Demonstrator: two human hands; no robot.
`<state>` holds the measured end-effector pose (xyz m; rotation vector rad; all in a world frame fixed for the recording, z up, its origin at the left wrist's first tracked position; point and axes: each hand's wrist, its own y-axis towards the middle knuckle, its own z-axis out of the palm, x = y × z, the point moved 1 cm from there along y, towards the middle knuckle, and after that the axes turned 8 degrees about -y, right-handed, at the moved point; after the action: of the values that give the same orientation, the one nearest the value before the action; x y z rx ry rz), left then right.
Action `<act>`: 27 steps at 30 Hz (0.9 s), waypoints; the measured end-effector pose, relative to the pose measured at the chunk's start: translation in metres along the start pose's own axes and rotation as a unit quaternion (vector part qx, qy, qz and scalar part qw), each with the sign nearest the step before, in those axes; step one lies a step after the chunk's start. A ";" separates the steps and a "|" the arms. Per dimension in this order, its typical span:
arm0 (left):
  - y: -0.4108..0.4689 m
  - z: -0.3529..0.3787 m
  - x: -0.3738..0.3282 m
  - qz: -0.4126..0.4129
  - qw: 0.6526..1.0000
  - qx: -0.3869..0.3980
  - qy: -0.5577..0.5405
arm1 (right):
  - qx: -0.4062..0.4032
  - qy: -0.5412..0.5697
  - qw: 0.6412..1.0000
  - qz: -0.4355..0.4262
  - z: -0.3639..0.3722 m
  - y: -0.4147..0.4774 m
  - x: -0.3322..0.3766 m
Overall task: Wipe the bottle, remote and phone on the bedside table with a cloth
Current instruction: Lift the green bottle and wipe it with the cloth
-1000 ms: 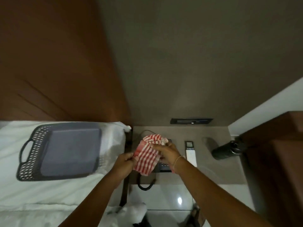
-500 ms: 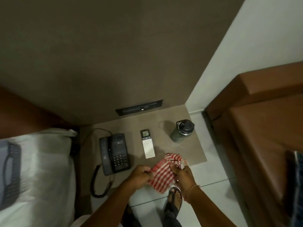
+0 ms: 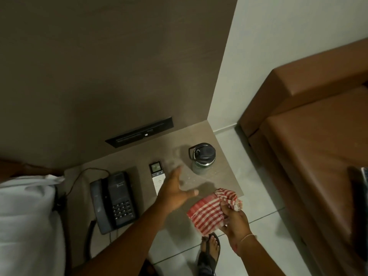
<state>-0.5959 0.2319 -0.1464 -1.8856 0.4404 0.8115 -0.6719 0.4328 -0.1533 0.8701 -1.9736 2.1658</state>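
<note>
A dark bottle [image 3: 203,159] with a black lid stands upright at the back right of the bedside table [image 3: 225,182]. A white remote [image 3: 156,173] with a small screen lies left of it, and a black corded phone [image 3: 114,201] lies further left. My left hand [image 3: 175,191] is open, fingers spread, above the table and over the remote's near end, short of the bottle. My right hand [image 3: 234,218] is shut on a red and white checked cloth [image 3: 208,209] at the table's front right corner.
A white pillow [image 3: 25,212] lies to the left. A brown padded bench [image 3: 310,152] stands to the right. A black wall panel [image 3: 139,133] sits behind the table. My sandalled foot [image 3: 211,246] is on the tiled floor below the cloth.
My left hand has let go of the cloth and reached forward over the remote towards the bottle. The right hand alone keeps the cloth. The view has shifted to the right.
</note>
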 end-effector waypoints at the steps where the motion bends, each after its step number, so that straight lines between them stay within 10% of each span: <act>1: 0.006 -0.002 -0.012 0.027 0.999 -0.017 -0.003 | -0.004 0.005 1.000 0.001 -0.004 0.003 0.000; 6: 0.042 0.001 -0.050 0.126 0.990 -0.056 -0.015 | -0.029 0.013 0.999 0.005 -0.023 0.011 -0.008; 19: 0.046 0.001 -0.078 0.059 0.979 -0.088 -0.175 | -0.096 0.062 0.993 -0.004 -0.058 -0.009 -0.007; 27: -0.085 -0.048 -0.167 0.031 0.968 -0.058 -0.244 | -0.123 -0.083 0.934 -0.324 -0.044 -0.163 0.121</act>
<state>-0.6454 0.2177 0.0406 -1.7029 0.1455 1.3243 -0.7188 0.4640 0.0467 1.4392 -1.6362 1.4817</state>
